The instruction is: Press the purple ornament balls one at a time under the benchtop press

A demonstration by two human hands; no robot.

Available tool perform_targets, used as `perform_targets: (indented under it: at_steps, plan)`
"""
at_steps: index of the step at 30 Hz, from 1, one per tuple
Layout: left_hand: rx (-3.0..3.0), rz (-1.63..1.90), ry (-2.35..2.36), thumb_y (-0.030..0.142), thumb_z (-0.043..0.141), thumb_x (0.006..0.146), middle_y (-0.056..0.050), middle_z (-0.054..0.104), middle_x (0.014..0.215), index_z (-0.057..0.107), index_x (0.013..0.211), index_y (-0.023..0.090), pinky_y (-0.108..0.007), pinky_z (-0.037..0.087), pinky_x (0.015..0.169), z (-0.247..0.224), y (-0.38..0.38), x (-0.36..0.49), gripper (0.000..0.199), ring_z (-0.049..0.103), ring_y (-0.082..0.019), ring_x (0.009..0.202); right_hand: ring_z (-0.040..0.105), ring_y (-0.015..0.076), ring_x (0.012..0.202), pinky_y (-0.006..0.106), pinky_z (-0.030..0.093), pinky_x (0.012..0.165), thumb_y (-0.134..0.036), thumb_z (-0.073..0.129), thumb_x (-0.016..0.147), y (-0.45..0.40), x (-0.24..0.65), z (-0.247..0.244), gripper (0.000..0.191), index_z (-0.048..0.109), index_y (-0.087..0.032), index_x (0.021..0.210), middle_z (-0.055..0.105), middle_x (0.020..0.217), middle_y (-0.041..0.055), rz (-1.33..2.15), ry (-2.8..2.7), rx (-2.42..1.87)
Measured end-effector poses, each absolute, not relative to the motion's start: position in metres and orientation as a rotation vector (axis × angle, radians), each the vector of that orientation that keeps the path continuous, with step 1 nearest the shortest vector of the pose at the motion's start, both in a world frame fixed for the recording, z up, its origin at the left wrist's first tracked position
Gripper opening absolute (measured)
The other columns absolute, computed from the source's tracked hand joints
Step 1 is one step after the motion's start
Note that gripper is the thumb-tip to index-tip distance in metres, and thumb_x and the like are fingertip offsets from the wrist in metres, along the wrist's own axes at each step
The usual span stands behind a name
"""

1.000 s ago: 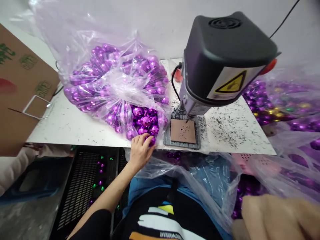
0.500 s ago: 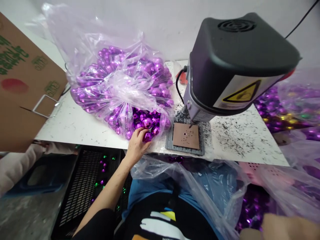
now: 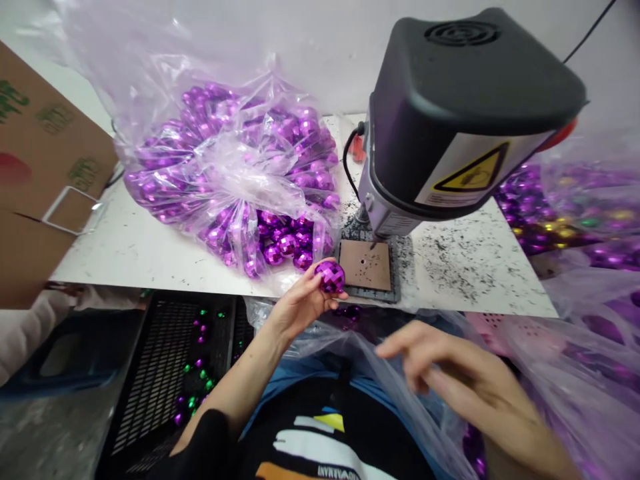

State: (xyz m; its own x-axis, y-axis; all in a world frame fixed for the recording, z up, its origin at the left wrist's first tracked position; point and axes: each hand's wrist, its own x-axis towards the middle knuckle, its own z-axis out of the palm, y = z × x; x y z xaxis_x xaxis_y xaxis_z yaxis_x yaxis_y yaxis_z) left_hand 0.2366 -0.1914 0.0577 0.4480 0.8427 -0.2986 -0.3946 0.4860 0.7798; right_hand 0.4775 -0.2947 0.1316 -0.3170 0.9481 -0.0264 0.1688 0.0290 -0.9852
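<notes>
My left hand (image 3: 306, 303) grips a shiny purple faceted ball (image 3: 330, 276) between thumb and fingers, just over the front edge of the white table. Behind it, a clear plastic bag (image 3: 235, 170) bulges with many more such purple balls (image 3: 286, 245), its mouth open toward me. My right hand (image 3: 440, 360) hangs in the air over my lap, a little blurred, fingers apart and partly bent, with nothing seen in it. Close to the held ball lies the brown square plate (image 3: 365, 265) with a small hole, on the base of a bench drill press (image 3: 475, 113).
Dark shavings litter the white table (image 3: 450, 280). At the left stands a cardboard box (image 3: 45, 180); below it is a black crate (image 3: 155, 373) with small green and purple beads. Bags of purple balls (image 3: 530, 200) fill the right side. Clear plastic (image 3: 360, 353) drapes over my lap.
My left hand has lifted a purple ball out of the bag's mouth and moved right. My right hand has risen from the lower right corner toward the middle. The view has shifted slightly.
</notes>
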Motion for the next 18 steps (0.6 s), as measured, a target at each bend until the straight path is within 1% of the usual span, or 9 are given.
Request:
perform_targets:
  at_steps: [2, 3, 5, 7, 10, 13, 16, 18]
  plan:
    - [0.625, 0.801, 0.742, 0.046, 0.075, 0.079, -0.007, 0.068, 0.101, 0.059, 0.118, 0.023, -0.028, 0.051, 0.064, 0.048, -0.188, 0.247, 0.048, 0.069, -0.019, 0.081, 0.06, 0.0079, 0.077, 0.02, 0.051, 0.064, -0.041, 0.049, 0.094, -0.28, 0.478, 0.12, 0.025, 0.064, -0.021, 0.09, 0.066, 0.106, 0.0052, 1.422, -1.54, -1.251]
    - [0.604, 0.781, 0.736, 0.046, 0.077, 0.078, -0.005, 0.067, 0.096, 0.06, 0.113, 0.021, -0.027, 0.05, 0.063, 0.044, -0.186, 0.251, 0.046, 0.069, -0.017, 0.077, 0.059, 0.0068, 0.074, 0.019, 0.05, 0.063, -0.042, 0.049, 0.095, -0.275, 0.479, 0.114, 0.026, 0.064, -0.021, 0.093, 0.066, 0.105, 0.0048, 1.425, -1.502, -1.309]
    - [0.615, 0.76, 0.73, 0.049, 0.076, 0.079, -0.004, 0.066, 0.089, 0.061, 0.106, 0.019, -0.026, 0.05, 0.061, 0.041, -0.182, 0.255, 0.042, 0.067, -0.015, 0.071, 0.058, 0.0057, 0.071, 0.018, 0.05, 0.063, -0.045, 0.049, 0.094, -0.27, 0.481, 0.103, 0.029, 0.064, -0.021, 0.098, 0.065, 0.1, 0.0041, 1.38, -1.428, -1.417]
    - [0.692, 0.775, 0.757, 0.048, 0.075, 0.08, -0.004, 0.066, 0.089, 0.062, 0.104, 0.018, -0.024, 0.049, 0.061, 0.041, -0.178, 0.257, 0.04, 0.064, -0.013, 0.069, 0.058, 0.006, 0.072, 0.018, 0.049, 0.064, -0.047, 0.05, 0.094, -0.269, 0.484, 0.096, 0.031, 0.065, -0.021, 0.101, 0.065, 0.093, 0.0038, 1.336, -1.401, -1.472]
    - [0.837, 0.814, 0.852, 0.044, 0.078, 0.078, -0.004, 0.067, 0.097, 0.062, 0.108, 0.018, -0.023, 0.051, 0.065, 0.041, -0.169, 0.257, 0.044, 0.064, -0.014, 0.079, 0.057, 0.0061, 0.071, 0.018, 0.048, 0.065, -0.048, 0.05, 0.094, -0.267, 0.488, 0.093, 0.033, 0.066, -0.02, 0.101, 0.063, 0.087, 0.0035, 1.311, -1.399, -1.494]
    - [1.003, 0.878, 0.932, 0.041, 0.082, 0.073, -0.006, 0.068, 0.106, 0.058, 0.114, 0.019, -0.03, 0.055, 0.078, 0.035, -0.158, 0.261, 0.052, 0.065, -0.019, 0.095, 0.056, 0.0062, 0.07, 0.018, 0.047, 0.064, -0.048, 0.052, 0.093, -0.262, 0.491, 0.092, 0.033, 0.066, -0.019, 0.1, 0.063, 0.084, 0.0034, 1.274, -1.375, -1.5]
    - [1.247, 0.98, 0.992, 0.037, 0.082, 0.074, -0.008, 0.067, 0.113, 0.055, 0.12, 0.019, -0.036, 0.053, 0.093, 0.024, -0.149, 0.271, 0.056, 0.064, -0.021, 0.105, 0.056, 0.0066, 0.07, 0.018, 0.046, 0.062, -0.048, 0.054, 0.092, -0.255, 0.49, 0.091, 0.032, 0.066, -0.019, 0.1, 0.063, 0.081, 0.0035, 1.259, -1.359, -1.511]
    - [1.456, 1.016, 1.051, 0.036, 0.08, 0.077, -0.009, 0.066, 0.119, 0.054, 0.124, 0.019, -0.041, 0.051, 0.099, 0.018, -0.145, 0.279, 0.056, 0.064, -0.024, 0.109, 0.056, 0.0072, 0.069, 0.018, 0.047, 0.061, -0.047, 0.053, 0.092, -0.251, 0.491, 0.093, 0.032, 0.067, -0.019, 0.099, 0.061, 0.078, 0.0033, 1.263, -1.365, -1.526]
